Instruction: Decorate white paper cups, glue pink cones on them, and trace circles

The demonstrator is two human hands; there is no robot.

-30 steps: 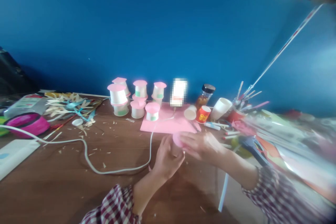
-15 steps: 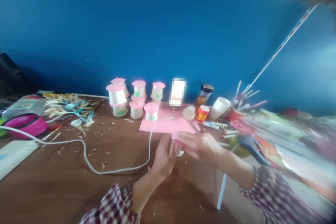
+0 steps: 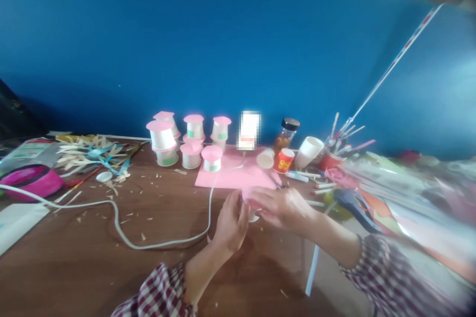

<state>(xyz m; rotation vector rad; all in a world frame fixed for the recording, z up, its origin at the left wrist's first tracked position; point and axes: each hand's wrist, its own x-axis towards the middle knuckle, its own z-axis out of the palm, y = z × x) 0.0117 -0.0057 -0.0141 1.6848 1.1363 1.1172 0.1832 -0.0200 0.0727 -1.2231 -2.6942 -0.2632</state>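
Hands meet at the near centre of the brown table [image 3: 74, 257], both in checked sleeves. Left hand [image 3: 229, 223] curls around the side of a small white cup with a pink top [image 3: 252, 202]; right hand [image 3: 284, 206] lies over that pink top, fingers closed down on it. The cup is held between the two hands just above the table surface, mostly covered.

A white cable [image 3: 122, 230] loops across the table just left of the left hand. Beyond the hands lies a pink sheet [image 3: 226, 178], and scissors [image 3: 277, 184] rest at its right edge. Further back stand finished pink-topped cups [image 3: 186, 141], a glass jar [image 3: 285, 134], a red cup [image 3: 283, 160] and a tipped white cup [image 3: 308, 151].

Risk, as judged: the pink top may sit off-centre if pressed unevenly, since the covering hand hides its seating. A sleeve could snag the cable and drag it into the standing cups.
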